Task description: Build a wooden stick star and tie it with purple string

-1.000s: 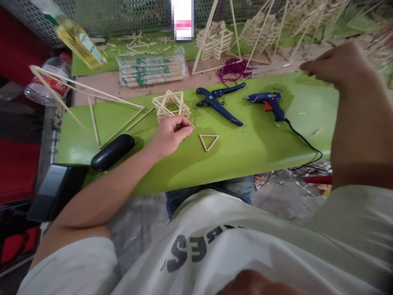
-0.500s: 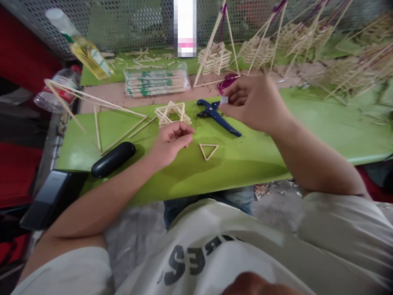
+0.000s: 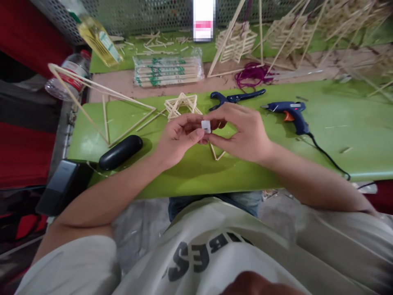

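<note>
A small white piece (image 3: 206,126) is pinched between the fingertips of both my hands above the green table. My left hand (image 3: 181,137) grips it from the left, and my right hand (image 3: 241,131) has fingers on its right side. Just behind my hands stands a star-shaped stack of sticks (image 3: 181,104). Under my right hand, part of a small stick triangle (image 3: 217,155) shows on the table. Dark blue cutters (image 3: 239,97) lie behind my right hand. To the right rests a blue glue gun (image 3: 290,112) with an orange trigger and a black cord.
Large stick frame (image 3: 106,119) and black case (image 3: 120,152) are at left. Behind lie packaged sticks (image 3: 168,73) and purple cord (image 3: 253,77); stick models (image 3: 236,43) stand at back right. Two bottles (image 3: 100,39) (image 3: 72,73) are at back left, a dark box (image 3: 63,184) at front left.
My right hand has moved left and down with the white piece and meets my left hand. The glue gun has come into sight, and the view has shifted slightly.
</note>
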`<state>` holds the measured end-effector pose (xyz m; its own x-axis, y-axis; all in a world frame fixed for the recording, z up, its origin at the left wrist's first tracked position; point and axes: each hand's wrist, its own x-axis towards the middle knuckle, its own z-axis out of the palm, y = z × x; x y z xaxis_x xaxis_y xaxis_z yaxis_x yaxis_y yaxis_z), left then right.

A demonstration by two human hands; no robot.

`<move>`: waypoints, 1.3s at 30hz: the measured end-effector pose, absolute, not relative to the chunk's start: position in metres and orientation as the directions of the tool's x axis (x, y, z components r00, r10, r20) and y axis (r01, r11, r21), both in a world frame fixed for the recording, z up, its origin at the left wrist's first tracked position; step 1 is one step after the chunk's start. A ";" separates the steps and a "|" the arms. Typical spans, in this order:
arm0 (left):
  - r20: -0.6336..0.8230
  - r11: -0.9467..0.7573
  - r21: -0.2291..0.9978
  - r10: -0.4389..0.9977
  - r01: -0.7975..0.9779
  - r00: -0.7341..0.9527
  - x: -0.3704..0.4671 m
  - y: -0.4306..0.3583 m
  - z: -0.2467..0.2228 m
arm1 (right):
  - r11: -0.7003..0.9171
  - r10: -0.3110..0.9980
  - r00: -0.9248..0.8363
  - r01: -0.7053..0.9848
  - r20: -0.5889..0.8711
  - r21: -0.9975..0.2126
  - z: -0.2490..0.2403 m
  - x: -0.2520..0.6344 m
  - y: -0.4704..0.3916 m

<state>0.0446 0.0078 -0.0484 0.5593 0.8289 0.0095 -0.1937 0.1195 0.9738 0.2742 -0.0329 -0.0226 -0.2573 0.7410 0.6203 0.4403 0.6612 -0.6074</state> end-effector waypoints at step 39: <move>0.152 -0.110 0.988 0.812 -0.108 0.563 0.034 0.007 -0.046 | 0.771 0.623 -0.299 0.392 0.723 -0.502 -0.033 0.278 -0.040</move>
<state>0.0342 0.0074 -0.0464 0.5628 0.8125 0.1523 -0.1080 -0.1103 0.9880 0.2776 -0.0395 -0.0333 -0.2985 0.6227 0.7233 0.3920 0.7710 -0.5019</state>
